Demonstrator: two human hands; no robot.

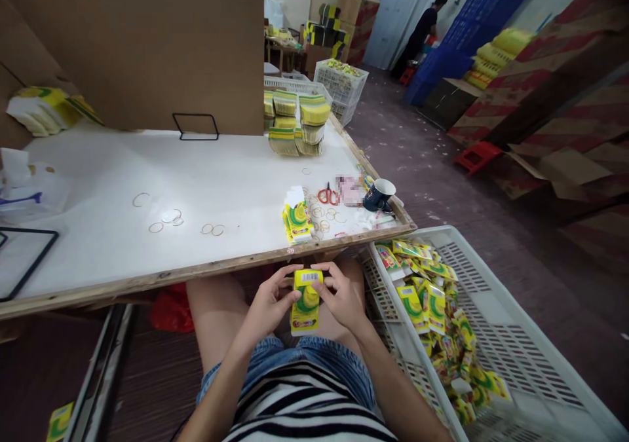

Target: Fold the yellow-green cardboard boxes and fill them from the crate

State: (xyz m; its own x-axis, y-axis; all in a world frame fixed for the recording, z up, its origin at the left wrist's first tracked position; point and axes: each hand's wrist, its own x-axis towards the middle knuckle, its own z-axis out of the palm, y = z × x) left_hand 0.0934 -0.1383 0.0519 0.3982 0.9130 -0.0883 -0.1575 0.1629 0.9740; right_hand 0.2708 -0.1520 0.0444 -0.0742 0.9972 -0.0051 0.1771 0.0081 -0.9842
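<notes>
Over my lap, just below the table's front edge, I hold a small yellow and green printed box (307,308) with a barcode at its top end. My left hand (271,301) grips its left side and my right hand (340,296) its right side, thumbs on the front face. What the fingers do behind it is hidden. On the table straight ahead lies a small pile of flat yellow cartons (297,222) with white flaps. Right of my lap stands a white plastic crate (496,298) holding many similar yellow boxes (436,308).
Rubber bands (212,230), red-handled scissors (328,196) and a dark mug (379,194) lie or stand on the white table (108,180). Bundled carton stacks (297,124) rise at its back right. A large cardboard sheet (162,49) stands behind. Farther off, a person (421,33) bends near blue crates.
</notes>
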